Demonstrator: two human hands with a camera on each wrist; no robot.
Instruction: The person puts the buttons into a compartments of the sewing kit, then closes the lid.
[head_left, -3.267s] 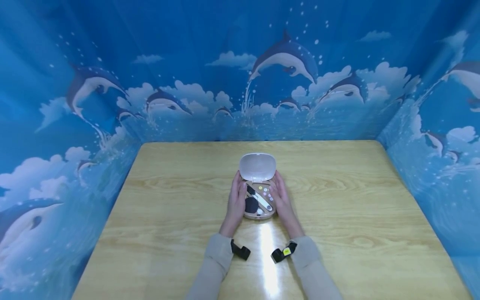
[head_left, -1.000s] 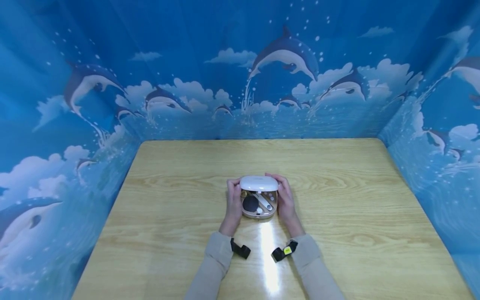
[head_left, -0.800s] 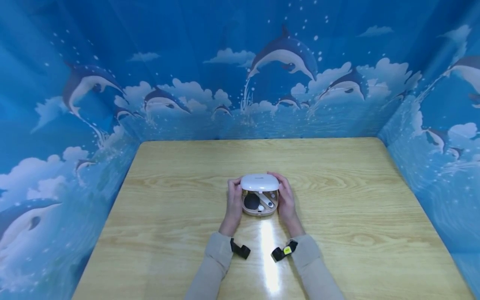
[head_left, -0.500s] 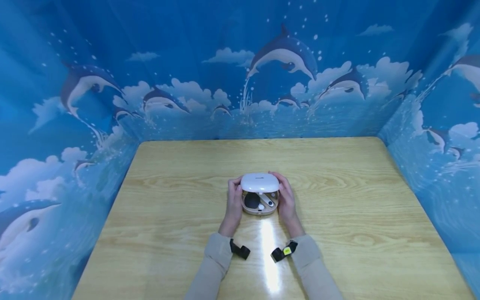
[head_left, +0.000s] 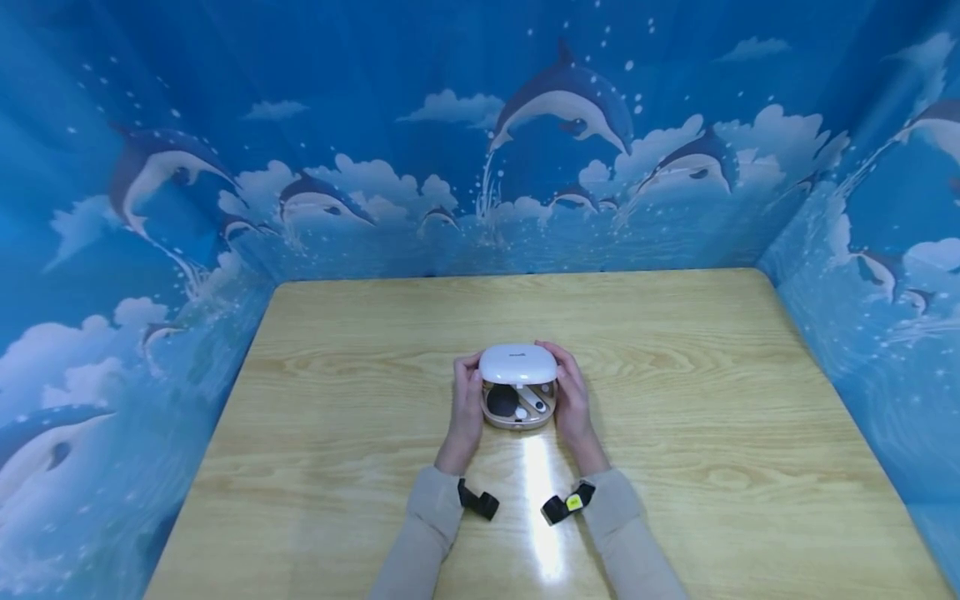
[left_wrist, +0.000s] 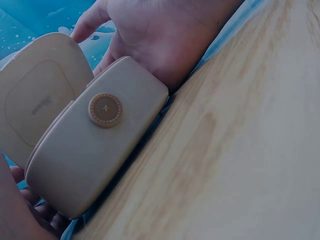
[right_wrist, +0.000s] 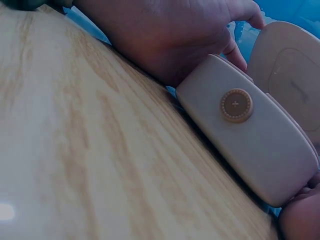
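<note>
A small rounded case (head_left: 517,425) with a hinged white lid (head_left: 517,364) is between both hands near the middle of the table. The lid is partly lowered, leaving a gap at the front. Through it show a dark round disc (head_left: 502,401), a white stick-like piece (head_left: 532,398) and a small white round piece (head_left: 521,413); the rest is hidden. My left hand (head_left: 467,408) grips the left side, my right hand (head_left: 573,408) the right, its fingers reaching behind the lid. A round knob with a plus mark (left_wrist: 105,110) is on the case's front wall.
The wood-grain table (head_left: 360,417) extends around the case, with a bright reflection in front. A blue dolphin-print curtain (head_left: 420,183) encloses the back and both sides. Black straps with small devices (head_left: 570,502) sit at both wrists.
The lid was upright and wide open, and has swung forward and down over the case, covering much of the contents. Both hands stay at its sides. The head view has shifted slightly.
</note>
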